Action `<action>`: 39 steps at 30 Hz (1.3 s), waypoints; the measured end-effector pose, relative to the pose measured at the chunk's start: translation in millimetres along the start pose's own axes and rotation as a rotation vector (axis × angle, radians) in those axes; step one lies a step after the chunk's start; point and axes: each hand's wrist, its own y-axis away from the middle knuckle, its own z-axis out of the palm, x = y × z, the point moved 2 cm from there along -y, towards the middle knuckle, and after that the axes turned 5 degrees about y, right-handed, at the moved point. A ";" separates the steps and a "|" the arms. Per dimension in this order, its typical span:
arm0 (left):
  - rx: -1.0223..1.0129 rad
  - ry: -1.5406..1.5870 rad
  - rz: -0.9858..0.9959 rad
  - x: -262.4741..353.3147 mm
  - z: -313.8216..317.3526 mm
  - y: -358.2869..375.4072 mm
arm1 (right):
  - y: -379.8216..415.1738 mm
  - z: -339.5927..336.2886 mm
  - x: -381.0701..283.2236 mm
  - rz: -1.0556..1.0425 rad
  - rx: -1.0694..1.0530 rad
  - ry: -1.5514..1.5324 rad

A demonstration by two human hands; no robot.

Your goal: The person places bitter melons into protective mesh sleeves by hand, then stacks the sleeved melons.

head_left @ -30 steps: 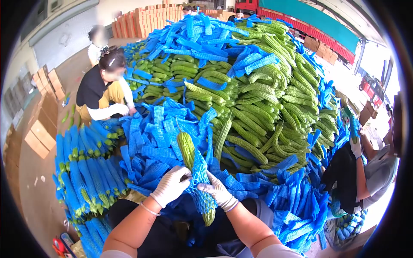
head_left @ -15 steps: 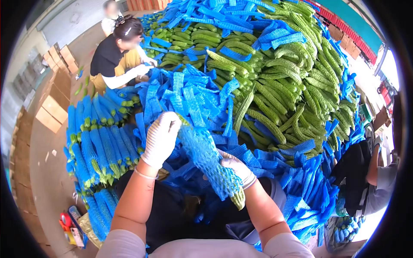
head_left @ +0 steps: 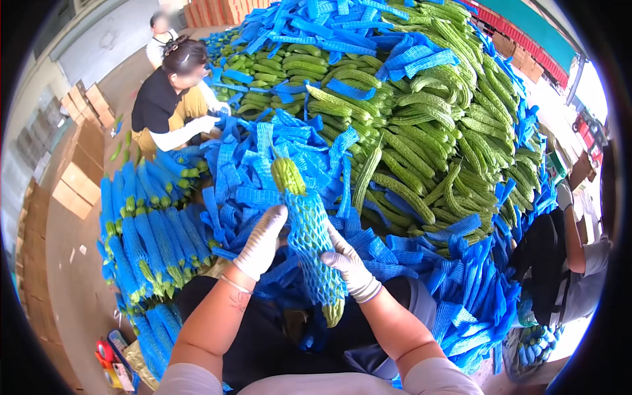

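Note:
A green bitter melon (head_left: 288, 175) is held upright before me, wrapped in a blue foam net sleeve (head_left: 312, 227). Its stem end sticks out bare above the sleeve, and the lower tip shows below. My left hand (head_left: 264, 242), in a whitish glove, grips the sleeved melon from the left, its fingers partly hidden behind it. On the other side my gloved right hand (head_left: 353, 264) wraps round the sleeve's lower half, thumb in front. Just beyond lies a heap of loose blue net sleeves (head_left: 253, 158).
A large pile of bare bitter melons (head_left: 421, 141) rises ahead. Sleeved melons (head_left: 155, 230) lie in rows at left, near cardboard boxes (head_left: 79, 181). A co-worker (head_left: 164, 99) sits beyond them; another person's arm (head_left: 574, 240) is at right. Red-handled scissors (head_left: 103, 353) lie lower left.
My left hand has slid down from the melon's top to its side, baring the stem end. The melon now stands more upright and slightly further left, with my right hand still round it.

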 end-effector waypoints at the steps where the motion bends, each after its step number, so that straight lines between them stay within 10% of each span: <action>1: -0.023 0.033 0.017 -1.2 9.6 1.2 | -1.1 -2.4 -1.5 -0.005 -0.002 0.004; 3: -0.102 -0.030 0.088 3.8 24.3 6.9 | -0.5 -1.0 -5.5 0.054 -0.256 -0.318; 11: -0.031 -0.673 0.378 32.5 51.0 18.5 | 18.9 -6.6 10.6 0.222 0.102 -0.344; 15: -0.037 -0.900 0.458 22.3 49.7 15.4 | 17.1 -3.0 6.1 0.146 -0.150 -0.523; 24: 0.286 -0.126 0.434 46.8 2.7 2.7 | 15.3 -3.4 5.7 0.234 -0.277 -0.398; 28: -0.015 0.469 -0.140 19.3 18.0 0.0 | 8.0 9.8 11.0 -0.138 0.089 0.597; 39: -0.030 0.100 -0.191 -48.6 1.1 -1.4 | -2.5 12.6 -30.2 -0.645 0.384 1.574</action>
